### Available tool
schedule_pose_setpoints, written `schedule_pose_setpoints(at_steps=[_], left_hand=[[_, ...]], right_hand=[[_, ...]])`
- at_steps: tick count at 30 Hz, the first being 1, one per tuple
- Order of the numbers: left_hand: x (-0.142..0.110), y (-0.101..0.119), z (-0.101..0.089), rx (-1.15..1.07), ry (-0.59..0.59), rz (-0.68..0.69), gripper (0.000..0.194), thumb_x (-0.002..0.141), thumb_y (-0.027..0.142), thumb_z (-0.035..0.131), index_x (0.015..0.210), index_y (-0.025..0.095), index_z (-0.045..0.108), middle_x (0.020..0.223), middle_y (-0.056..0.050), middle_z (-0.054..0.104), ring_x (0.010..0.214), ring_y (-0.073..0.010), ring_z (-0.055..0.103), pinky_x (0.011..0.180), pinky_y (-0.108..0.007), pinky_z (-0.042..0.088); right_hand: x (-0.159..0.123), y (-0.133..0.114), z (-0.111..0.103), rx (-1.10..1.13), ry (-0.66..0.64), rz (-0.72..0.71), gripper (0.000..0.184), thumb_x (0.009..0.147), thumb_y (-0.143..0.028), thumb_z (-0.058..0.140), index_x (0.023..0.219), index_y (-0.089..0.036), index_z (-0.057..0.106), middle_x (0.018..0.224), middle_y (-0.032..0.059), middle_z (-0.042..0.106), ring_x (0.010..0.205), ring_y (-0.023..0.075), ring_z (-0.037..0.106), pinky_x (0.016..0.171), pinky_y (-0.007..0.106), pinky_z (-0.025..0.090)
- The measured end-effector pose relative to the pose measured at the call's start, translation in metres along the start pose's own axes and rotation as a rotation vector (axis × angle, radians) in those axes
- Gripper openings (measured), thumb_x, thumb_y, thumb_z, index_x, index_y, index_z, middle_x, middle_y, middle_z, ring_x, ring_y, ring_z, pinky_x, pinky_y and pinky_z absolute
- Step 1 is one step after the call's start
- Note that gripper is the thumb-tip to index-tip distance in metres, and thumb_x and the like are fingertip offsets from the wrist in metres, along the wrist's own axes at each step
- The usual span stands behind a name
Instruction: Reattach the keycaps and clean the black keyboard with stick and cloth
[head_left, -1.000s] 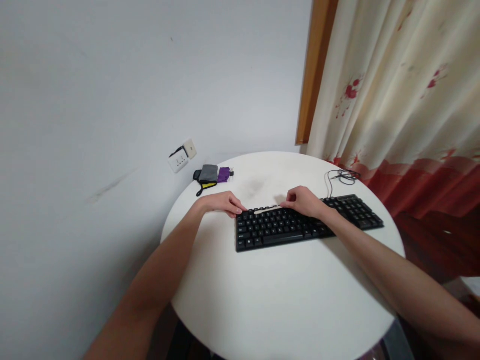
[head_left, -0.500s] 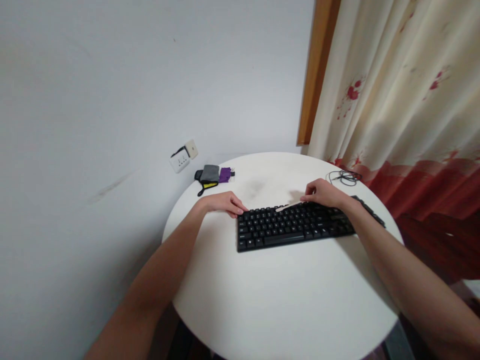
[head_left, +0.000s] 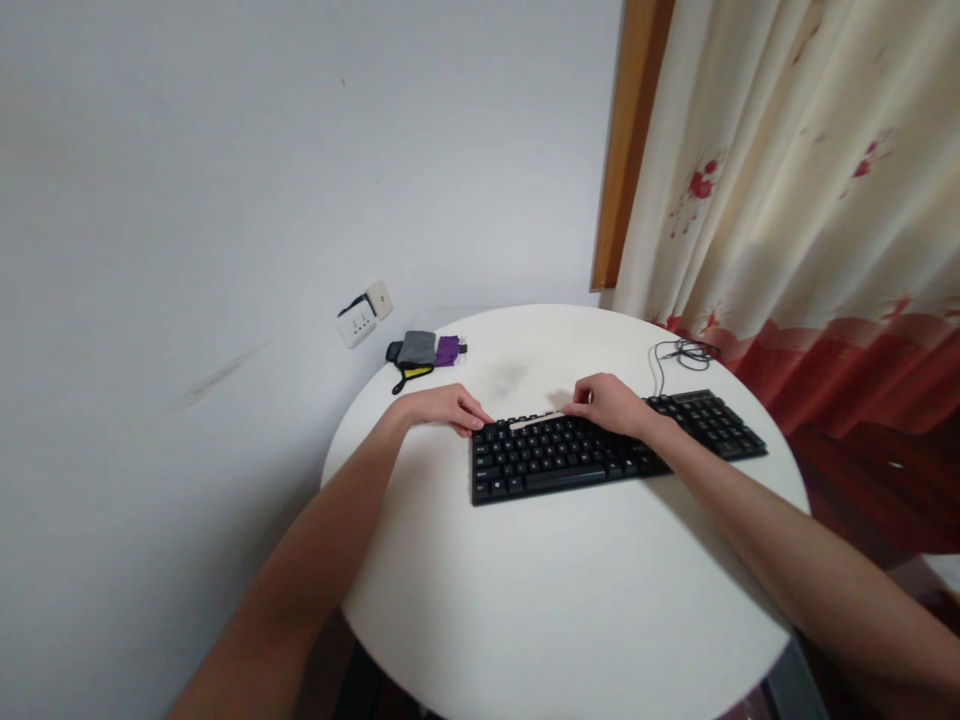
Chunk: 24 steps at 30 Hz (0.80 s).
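A black keyboard [head_left: 564,475] lies flat on the white round table [head_left: 562,590]. My left hand [head_left: 450,406] grips its far left corner, the fingers together at the edge. In a pinch of thumb and fingers, my right hand [head_left: 609,402] holds a thin pale stick [head_left: 534,420] with a slightly broader tip. The stick lies low along the upper rows of keys and points left. My right hand and forearm cover part of the keyboard's middle. What the stick's tip is made of is too small to tell.
At the back left of the table lie a grey cloth pouch [head_left: 417,348] and a purple cloth item [head_left: 448,350]. The keyboard's coiled cable [head_left: 691,352] rests at the back right. A wall with a socket [head_left: 356,323] stands to the left, and a curtain [head_left: 757,200] hangs at the right.
My right hand has moved left along the keyboard with the stick, whose tip is now nearer the left corner. My left hand stays at the corner.
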<state>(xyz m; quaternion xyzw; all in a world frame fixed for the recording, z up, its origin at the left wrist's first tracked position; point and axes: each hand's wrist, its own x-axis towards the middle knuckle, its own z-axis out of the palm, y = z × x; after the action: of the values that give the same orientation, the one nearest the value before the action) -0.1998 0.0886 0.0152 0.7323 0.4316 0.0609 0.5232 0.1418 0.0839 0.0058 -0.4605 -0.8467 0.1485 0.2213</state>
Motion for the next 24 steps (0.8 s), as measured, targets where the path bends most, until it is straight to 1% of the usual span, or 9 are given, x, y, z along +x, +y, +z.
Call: schedule_pose_setpoints(at_steps=[3,5,8,13,17,21,24], left_hand=[[0.0,0.0,0.0,0.0,-0.004,0.006,0.044,0.072,0.04,0.077,0.109,0.016,0.074,0.098,-0.01,0.074,0.08,-0.0167,0.067,0.073,-0.024,0.054],[0.0,0.0,0.0,-0.002,-0.009,0.005,0.043,0.073,0.04,0.077,0.109,0.016,0.074,0.099,-0.01,0.074,0.081,-0.0169,0.067,0.074,-0.024,0.054],[0.0,-0.001,-0.001,-0.007,-0.017,0.006,0.043,0.073,0.039,0.077,0.11,0.017,0.074,0.1,-0.01,0.073,0.084,-0.0178,0.067,0.076,-0.026,0.055],[0.001,-0.003,-0.002,-0.005,-0.015,0.004,0.043,0.073,0.039,0.077,0.111,0.017,0.073,0.102,-0.01,0.073,0.084,-0.0176,0.067,0.076,-0.025,0.055],[0.002,-0.004,-0.001,-0.01,-0.007,0.008,0.043,0.072,0.039,0.078,0.11,0.018,0.074,0.101,-0.01,0.074,0.082,-0.0172,0.067,0.074,-0.024,0.055],[0.002,-0.002,-0.001,-0.012,0.006,-0.001,0.044,0.071,0.04,0.079,0.108,0.018,0.074,0.099,-0.01,0.074,0.08,-0.0171,0.068,0.073,-0.025,0.056],[0.002,-0.002,-0.001,-0.017,0.008,-0.013,0.045,0.069,0.041,0.08,0.107,0.018,0.075,0.099,-0.009,0.075,0.079,-0.0174,0.068,0.073,-0.025,0.056]], right_hand=[[0.0,-0.006,0.006,-0.006,0.019,-0.001,0.029,0.08,-0.047,0.066,0.069,-0.019,0.066,0.073,0.0047,0.07,0.068,0.0171,0.06,0.065,0.027,0.043],[0.001,-0.005,0.004,-0.008,0.011,-0.002,0.029,0.079,-0.046,0.066,0.069,-0.019,0.066,0.073,0.0046,0.07,0.068,0.017,0.06,0.065,0.027,0.043],[0.001,0.005,-0.007,-0.013,-0.017,0.002,0.027,0.077,-0.044,0.069,0.068,-0.019,0.066,0.071,0.0036,0.069,0.066,0.0162,0.06,0.063,0.026,0.043],[0.001,0.031,-0.029,0.01,-0.066,0.032,0.026,0.074,-0.043,0.069,0.066,-0.018,0.066,0.065,0.0016,0.067,0.062,0.0153,0.059,0.059,0.026,0.041],[0.0,0.042,-0.037,0.048,-0.11,0.059,0.026,0.073,-0.042,0.07,0.067,-0.017,0.066,0.064,0.0014,0.067,0.062,0.0159,0.06,0.059,0.026,0.042],[0.0,0.035,-0.034,0.059,-0.09,0.021,0.026,0.073,-0.043,0.07,0.069,-0.018,0.066,0.065,0.0017,0.068,0.062,0.0158,0.06,0.059,0.026,0.042],[0.001,0.022,-0.024,0.028,-0.052,-0.034,0.027,0.077,-0.045,0.067,0.067,-0.019,0.066,0.067,0.0018,0.068,0.062,0.0157,0.059,0.06,0.026,0.042]])
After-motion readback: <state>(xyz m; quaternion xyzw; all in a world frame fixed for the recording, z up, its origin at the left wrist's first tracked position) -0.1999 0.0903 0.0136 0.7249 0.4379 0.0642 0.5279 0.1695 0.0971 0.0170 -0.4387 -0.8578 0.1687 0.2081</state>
